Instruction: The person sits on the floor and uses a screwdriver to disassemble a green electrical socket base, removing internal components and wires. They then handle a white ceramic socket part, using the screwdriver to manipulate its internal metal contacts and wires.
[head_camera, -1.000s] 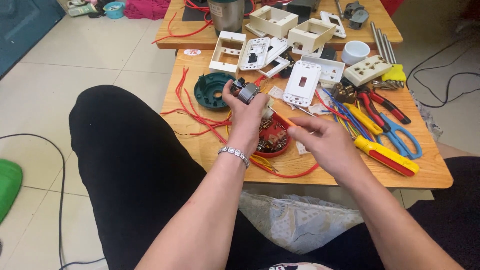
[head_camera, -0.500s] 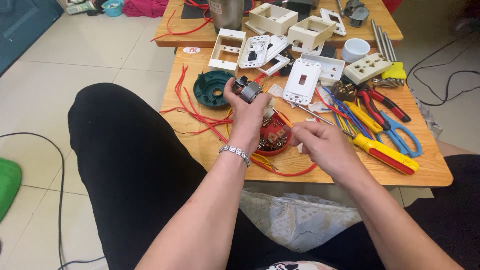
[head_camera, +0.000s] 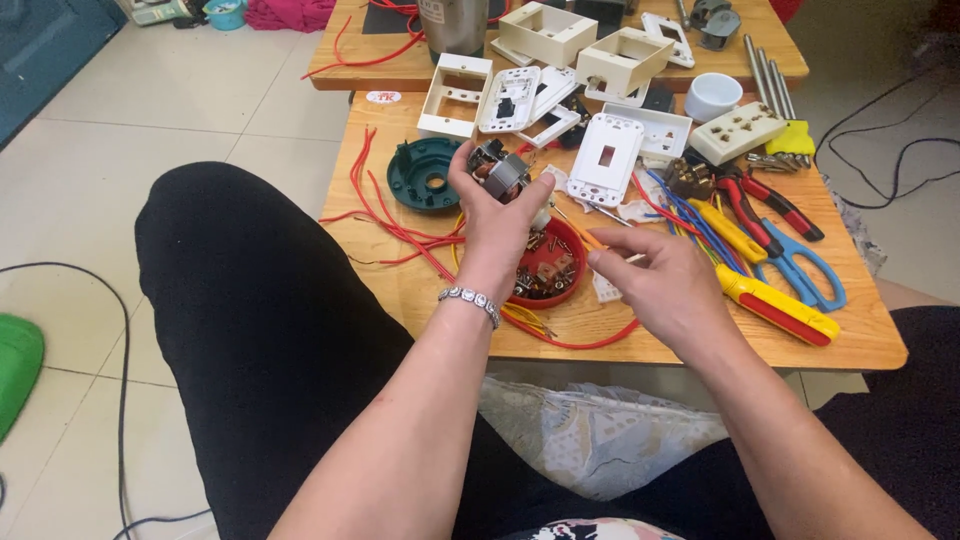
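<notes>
Holding a small motor above a cluttered table

Gripping is confirmed on the left side: the left hand is raised over the middle of the wooden table, its grip closed around a small electric motor of grey metal, which sits between thumb and fingers and clear of the surface. A beaded bracelet circles that wrist.

The right hand hovers near the front edge, its grip narrow, thumb and forefinger pinched together. Whether anything sits in the pinch cannot be told.

Directly under the left hand lies a red round dish of small metal parts. A dark green round housing rests toward the left edge, with loose red wires trailing beside it. White switch plates lie just beyond the motor, toward the far edge. Toward the right edge lie a yellow-and-red screwdriver, blue-handled scissors and red-handled pliers, close together. A white cup stands near the far right corner.
</notes>
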